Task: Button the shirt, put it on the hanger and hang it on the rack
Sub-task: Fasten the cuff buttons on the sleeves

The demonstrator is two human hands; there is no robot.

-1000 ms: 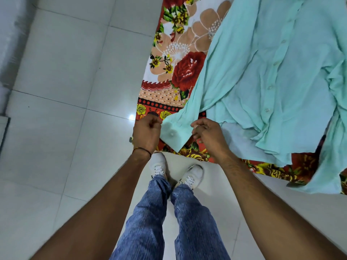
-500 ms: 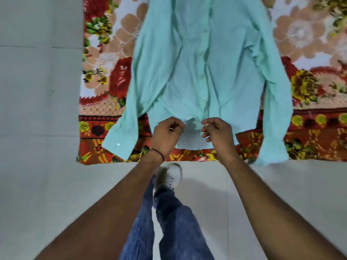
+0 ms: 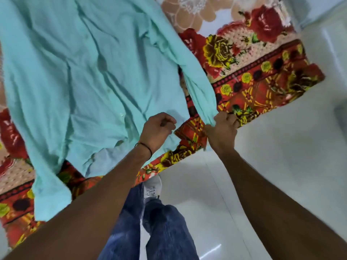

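We look down on a mint-green, long-sleeved cloth shirt (image 3: 84, 72) spread front up across a red, yellow and cream flowered blanket (image 3: 262, 87) that lies on a glossy white tiled floor (image 3: 281, 156). The shirt fills the upper left of the view and its hem comes down to the near edge of the blanket, right where the hands are.

The left hand (image 3: 157, 130) sits over the hem's right corner with its fingers curled into a loose fist. We cannot tell whether any fabric is caught inside it (the knuckles hide the fingertips). A thin black thread bracelet (image 3: 148, 147) circles that wrist.

Just to the right, apart from the shirt's body, the right hand (image 3: 221, 130) grips the cuff end of one sleeve (image 3: 197, 81), which runs down from the shoulder in a taut line to the fingers. The other sleeve (image 3: 48, 194) lies slack at the lower left, well apart from both hands.

Below the arms we see blue denim jeans (image 3: 169, 231) and one white shoe (image 3: 153, 186) at the blanket's edge.
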